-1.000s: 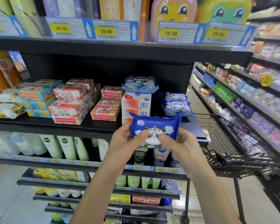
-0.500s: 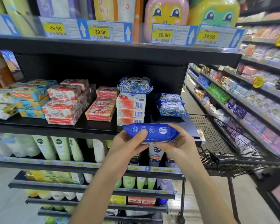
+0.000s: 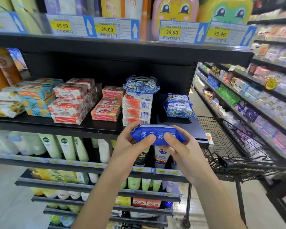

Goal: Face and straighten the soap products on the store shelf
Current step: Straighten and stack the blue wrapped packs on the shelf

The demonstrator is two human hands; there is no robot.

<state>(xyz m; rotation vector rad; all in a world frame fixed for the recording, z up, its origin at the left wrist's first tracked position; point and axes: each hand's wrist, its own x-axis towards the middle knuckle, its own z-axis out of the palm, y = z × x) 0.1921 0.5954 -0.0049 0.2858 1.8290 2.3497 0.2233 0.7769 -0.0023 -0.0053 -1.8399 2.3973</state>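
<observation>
- Both hands are on one glossy blue plastic soap pack (image 3: 157, 135), held long side level, with small white icons on the face toward the camera.
- The left hand (image 3: 130, 146) grips the pack's left end: thumb pressed on the near face, fingers curled round the far side.
- The right hand (image 3: 180, 149) does the same on the right end, thumb on the near face just beside the left thumb, fingers wrapped over the top.
- The pack is in the air right at the front lip of the black metal shelf (image 3: 89, 128), not resting on it.
- To the right sits a black wire shopping cart (image 3: 238, 146).
- Just past the pack there's a stack of white-and-red boxed soaps (image 3: 136, 108) with barcodes facing out, and a blue panda-print soap pack (image 3: 141, 85) lying on top of it.
- Right of that stack, across a gap, two more blue panda-print packs (image 3: 178, 108) are piled up near the shelf's right end.
- Further left are pink floral soap boxes (image 3: 108, 104), then red-and-white goat soap boxes (image 3: 69, 103), which are stacked a bit crooked.
- Up top, yellow price tags (image 3: 106, 28) line the next shelf's edge.
</observation>
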